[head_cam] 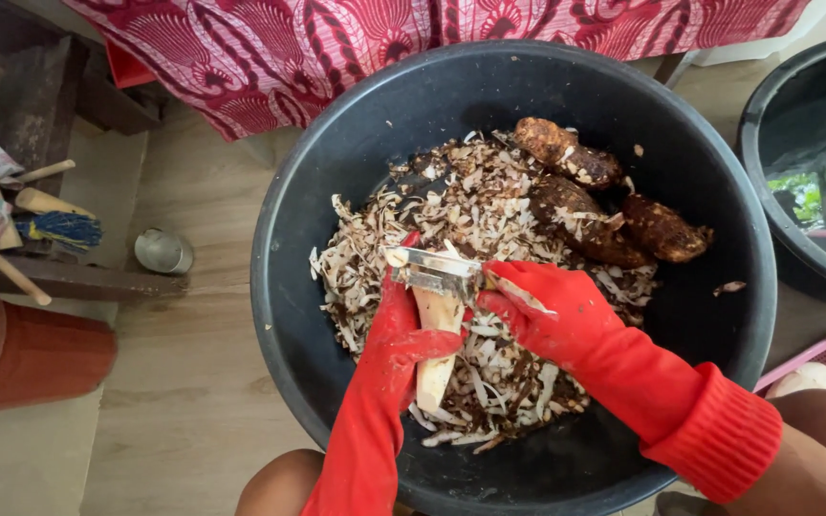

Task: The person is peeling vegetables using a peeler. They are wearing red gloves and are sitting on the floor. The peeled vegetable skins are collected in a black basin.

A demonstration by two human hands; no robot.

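The root [435,355], a pale peeled tuber w/ smooth cream flesh, is sitting roughly upright in the picture, its long axis running near-far: near end pointing toward the person, far end pointing to the bowl's far side and disappearing under the blade. It's hanging just above the peelings, approx. mid-bowl, slightly toward the near rim.

The left hand [396,334], in a red rubber glove, is wrapping around the root from the left, fingers closing on its upper part. The right hand [552,311], also in a red glove w/ a ribbed cuff, is gripping a knife [435,270]; the flat, shiny metal blade is lying crosswise on the root's far end, approx. at right angles to the root's axis, tip pointing left. The handle is hiding inside the fist.

The peelings [461,201] are piling under both hands: thin curled strips, white on one side, brown on the other, mixing w/ dark crumbs. Three unpeeled roots [590,205], lumpy, rough and brown, are lying at the heap's far right, touching each other.

All of this is sitting in a wide, round, dark plastic bowl [279,287] w/ a smooth wall. A second dark tub [767,124] is standing to the right, holding water. A red patterned cloth [336,48] is hanging beyond the bowl. To the left: a small metal cup [163,251] on the floor, and a terracotta pot [40,354].
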